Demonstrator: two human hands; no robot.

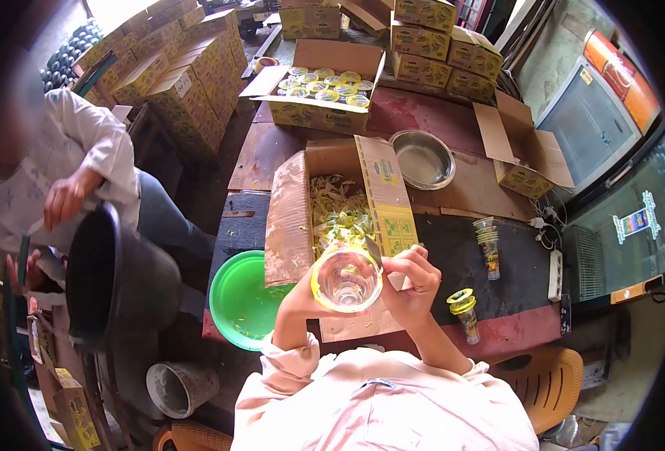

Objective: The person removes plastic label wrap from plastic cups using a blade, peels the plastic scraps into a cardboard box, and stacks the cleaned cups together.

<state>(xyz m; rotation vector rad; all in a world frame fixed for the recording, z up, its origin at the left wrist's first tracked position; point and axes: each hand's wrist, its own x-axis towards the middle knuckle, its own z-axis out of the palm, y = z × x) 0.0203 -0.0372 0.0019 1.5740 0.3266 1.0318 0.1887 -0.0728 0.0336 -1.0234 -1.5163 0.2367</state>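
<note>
My left hand (302, 297) is wrapped round a clear plastic cup (345, 279) with a yellow rim, its mouth facing me. Close against the cup's right edge, my right hand (410, 282) pinches a thin grey blade (374, 250), its handle end hidden by the fingers. Just beyond both hands stands an open cardboard box (287, 214) holding many yellow, green and clear plastic strips (340, 218). To the left of my left hand is a green basin (231, 301). Stacked cups (489, 252) lie to the right, with yellow-rimmed cups (465, 316) nearer me.
A metal bowl (422, 159) and an open carton of lidded cups (317, 113) stand farther back on the table. Another open carton (524, 146) is at the right. On the left, a person (84, 143) handles a black bucket (140, 278). An orange chair (546, 383) is beside me.
</note>
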